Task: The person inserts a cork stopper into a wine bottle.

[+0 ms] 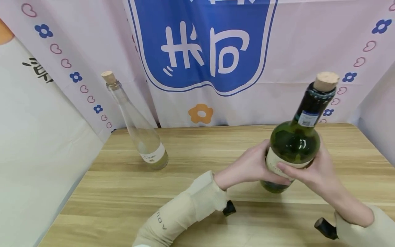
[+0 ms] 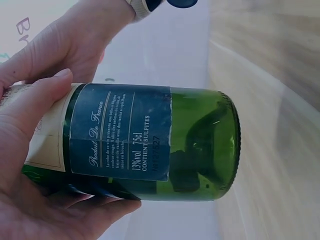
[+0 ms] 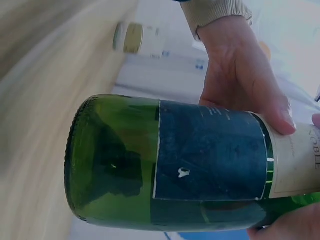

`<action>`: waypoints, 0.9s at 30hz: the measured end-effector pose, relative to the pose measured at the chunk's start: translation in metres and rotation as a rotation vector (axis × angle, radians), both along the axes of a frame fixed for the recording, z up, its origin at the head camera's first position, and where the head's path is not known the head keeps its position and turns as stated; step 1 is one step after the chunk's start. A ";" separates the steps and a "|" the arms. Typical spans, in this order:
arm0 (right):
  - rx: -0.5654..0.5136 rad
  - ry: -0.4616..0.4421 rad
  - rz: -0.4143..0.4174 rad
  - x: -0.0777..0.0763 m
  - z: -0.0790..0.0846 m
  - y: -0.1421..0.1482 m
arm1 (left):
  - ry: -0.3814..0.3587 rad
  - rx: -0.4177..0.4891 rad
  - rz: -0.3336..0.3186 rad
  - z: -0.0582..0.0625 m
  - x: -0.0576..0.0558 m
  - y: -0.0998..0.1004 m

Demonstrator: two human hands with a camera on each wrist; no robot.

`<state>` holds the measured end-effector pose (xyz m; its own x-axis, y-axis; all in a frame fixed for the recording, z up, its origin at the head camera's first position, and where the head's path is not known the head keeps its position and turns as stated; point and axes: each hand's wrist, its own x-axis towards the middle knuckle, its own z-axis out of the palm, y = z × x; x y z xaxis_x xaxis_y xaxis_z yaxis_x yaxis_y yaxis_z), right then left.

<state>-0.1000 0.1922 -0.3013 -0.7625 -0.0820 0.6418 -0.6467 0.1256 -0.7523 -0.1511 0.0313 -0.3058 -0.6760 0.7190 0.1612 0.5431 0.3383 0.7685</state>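
A green glass wine bottle with a cork in its neck leans slightly right in the head view. My left hand grips its body from the left, thumb across the front. From the other side my right hand holds the same body, its thumb on the cream label. Both wrist views show a dark blue label near the base, which looks lifted off the wooden table. Some fingers are hidden behind the glass.
On the table's left side stands a clear, slender bottle with a cork and a white label. Behind the table hangs a pale cloth with a blue emblem. Small black objects show beside both sleeves.
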 end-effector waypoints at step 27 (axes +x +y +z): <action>0.128 0.091 -0.507 -0.018 0.000 0.121 | 0.056 -0.110 0.185 -0.004 -0.010 0.139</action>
<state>-0.1177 0.3131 -0.3011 -0.6684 0.2005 0.7163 -0.5427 0.5271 -0.6540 -0.1608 0.1706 -0.3096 -0.7901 0.5991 0.1298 0.5050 0.5161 0.6918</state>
